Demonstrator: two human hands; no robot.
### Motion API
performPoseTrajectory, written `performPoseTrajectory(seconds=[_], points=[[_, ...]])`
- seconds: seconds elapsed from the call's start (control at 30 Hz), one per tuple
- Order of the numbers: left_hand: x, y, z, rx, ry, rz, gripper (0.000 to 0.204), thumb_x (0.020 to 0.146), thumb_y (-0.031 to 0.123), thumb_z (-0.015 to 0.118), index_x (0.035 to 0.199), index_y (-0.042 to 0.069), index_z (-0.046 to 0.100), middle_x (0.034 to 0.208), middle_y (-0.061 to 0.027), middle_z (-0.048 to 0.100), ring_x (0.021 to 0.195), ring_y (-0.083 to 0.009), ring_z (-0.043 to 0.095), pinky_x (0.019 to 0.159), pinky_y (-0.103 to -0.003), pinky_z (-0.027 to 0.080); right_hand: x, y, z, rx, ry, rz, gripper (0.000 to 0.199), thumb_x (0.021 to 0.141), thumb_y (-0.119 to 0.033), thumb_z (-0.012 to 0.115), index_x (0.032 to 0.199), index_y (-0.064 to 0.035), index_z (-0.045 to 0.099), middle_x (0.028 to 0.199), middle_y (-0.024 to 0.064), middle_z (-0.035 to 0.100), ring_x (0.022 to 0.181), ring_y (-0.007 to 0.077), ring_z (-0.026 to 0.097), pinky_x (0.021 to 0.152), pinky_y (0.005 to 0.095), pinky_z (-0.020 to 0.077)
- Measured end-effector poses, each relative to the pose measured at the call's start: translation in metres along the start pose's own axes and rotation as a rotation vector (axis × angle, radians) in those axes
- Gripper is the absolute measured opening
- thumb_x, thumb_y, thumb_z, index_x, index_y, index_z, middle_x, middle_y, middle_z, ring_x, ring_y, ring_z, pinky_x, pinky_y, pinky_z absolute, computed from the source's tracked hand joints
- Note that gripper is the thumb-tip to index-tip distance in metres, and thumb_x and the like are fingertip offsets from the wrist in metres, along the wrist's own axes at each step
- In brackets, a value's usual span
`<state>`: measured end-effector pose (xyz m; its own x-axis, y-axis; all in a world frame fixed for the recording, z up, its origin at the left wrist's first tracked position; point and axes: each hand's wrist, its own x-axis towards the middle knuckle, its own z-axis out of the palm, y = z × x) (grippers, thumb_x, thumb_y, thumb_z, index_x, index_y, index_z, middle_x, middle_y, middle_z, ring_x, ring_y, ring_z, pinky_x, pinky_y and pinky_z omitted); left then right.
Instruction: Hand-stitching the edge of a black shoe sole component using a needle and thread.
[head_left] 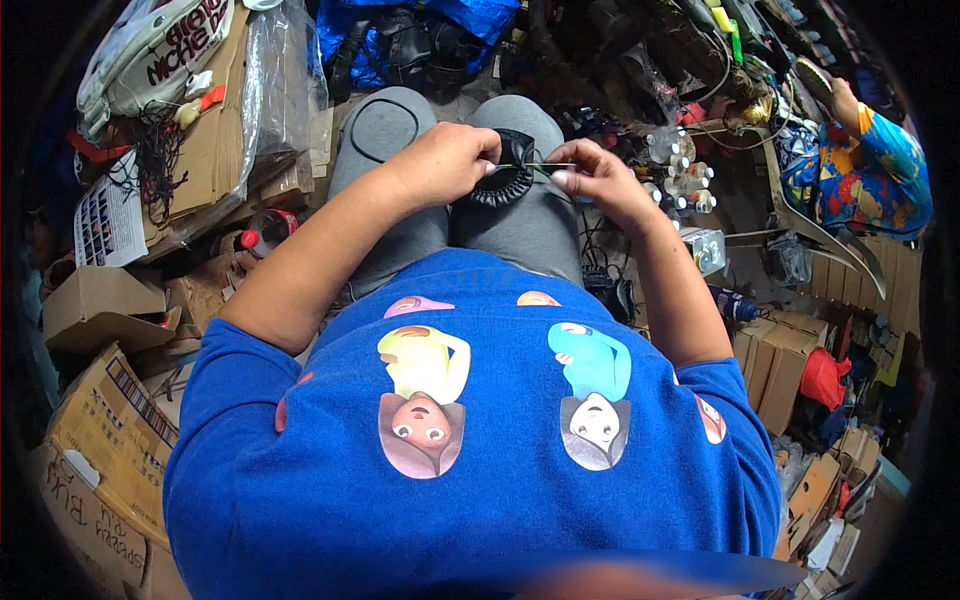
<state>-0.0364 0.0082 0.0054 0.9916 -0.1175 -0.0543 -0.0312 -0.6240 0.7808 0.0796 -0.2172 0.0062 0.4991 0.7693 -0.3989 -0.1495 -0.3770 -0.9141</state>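
Note:
On my lap lies a small black leather-like piece (500, 190) with a ridged, gathered rim, possibly part of a shoe. My left hand (450, 160) is closed on its left side, thumb and fingertips pinched at the edge. My right hand (604, 182) pinches a thin, pale, needle-like tool (550, 164), which spans the gap towards the black piece. Whether its tip has gone into the material is too small to tell. A black cord (352, 140) loops over my left knee, beside the left hand and forearm.
Cardboard boxes (105, 310) and a red-capped bottle (268, 232) stand at left. Several small bottles (684, 180) cluster right of my knees. A blue plastic bag (470, 20) with black items lies ahead. Another person's colourful sleeve (890, 150) shows at far right.

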Motion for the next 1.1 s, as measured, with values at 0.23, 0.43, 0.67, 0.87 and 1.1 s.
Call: performPoseTrajectory(seconds=[0.23,0.43,0.67,0.87,1.1], points=[[0.010,0.004,0.005,-0.002,-0.072,0.035,0.013,0.082,0.010,0.056,0.093,0.003,0.058,0.085,-0.0169,0.063,0.082,-0.0326,0.062,0.070,-0.039,0.048,-0.035,0.002,-0.004,0.002,0.037,0.064,0.015,0.082,-0.017,0.067,0.088,-0.0044,0.061,0.082,-0.0026,0.058,0.079,0.0056,0.052,0.072,0.0219,0.0411],[0.014,0.010,0.007,0.062,-0.075,0.102,0.013,0.083,0.010,0.054,0.094,0.004,0.056,0.084,-0.0181,0.063,0.083,-0.0361,0.061,0.071,-0.043,0.047,-0.007,-0.028,-0.025,-0.670,0.354,-0.297,0.013,0.079,-0.016,0.066,0.084,-0.0043,0.063,0.087,0.0078,0.056,0.083,0.0194,0.057,0.072,0.0279,0.0433],[0.013,0.002,0.008,0.056,-0.058,0.094,0.012,0.085,0.014,0.051,0.092,0.004,0.053,0.083,-0.0211,0.061,0.082,-0.0400,0.059,0.071,-0.046,0.046,-0.003,-0.059,-0.006,-1.077,0.154,-0.420,0.014,0.078,-0.020,0.065,0.086,-0.0088,0.064,0.086,0.0074,0.060,0.087,0.0257,0.058,0.078,0.0376,0.0432],[0.009,0.000,0.006,0.119,-0.063,0.132,0.011,0.083,0.011,0.050,0.092,0.005,0.050,0.081,-0.0201,0.060,0.082,-0.0399,0.057,0.069,-0.048,0.044,0.008,-0.053,0.024,-1.488,-0.061,-0.522,0.007,0.081,-0.019,0.054,0.081,-0.0130,0.058,0.073,0.0037,0.060,0.080,0.0227,0.059,0.076,0.0370,0.0387],[-0.010,-0.007,0.002,0.230,0.018,0.236,0.011,0.079,0.009,0.049,0.090,0.007,0.053,0.079,-0.0161,0.062,0.078,-0.0363,0.060,0.067,-0.047,0.047,0.011,-0.043,0.020,-1.370,-0.095,-0.490,0.009,0.081,-0.020,0.057,0.084,-0.0121,0.057,0.074,0.0056,0.061,0.081,0.0235,0.059,0.078,0.0367,0.0384]])
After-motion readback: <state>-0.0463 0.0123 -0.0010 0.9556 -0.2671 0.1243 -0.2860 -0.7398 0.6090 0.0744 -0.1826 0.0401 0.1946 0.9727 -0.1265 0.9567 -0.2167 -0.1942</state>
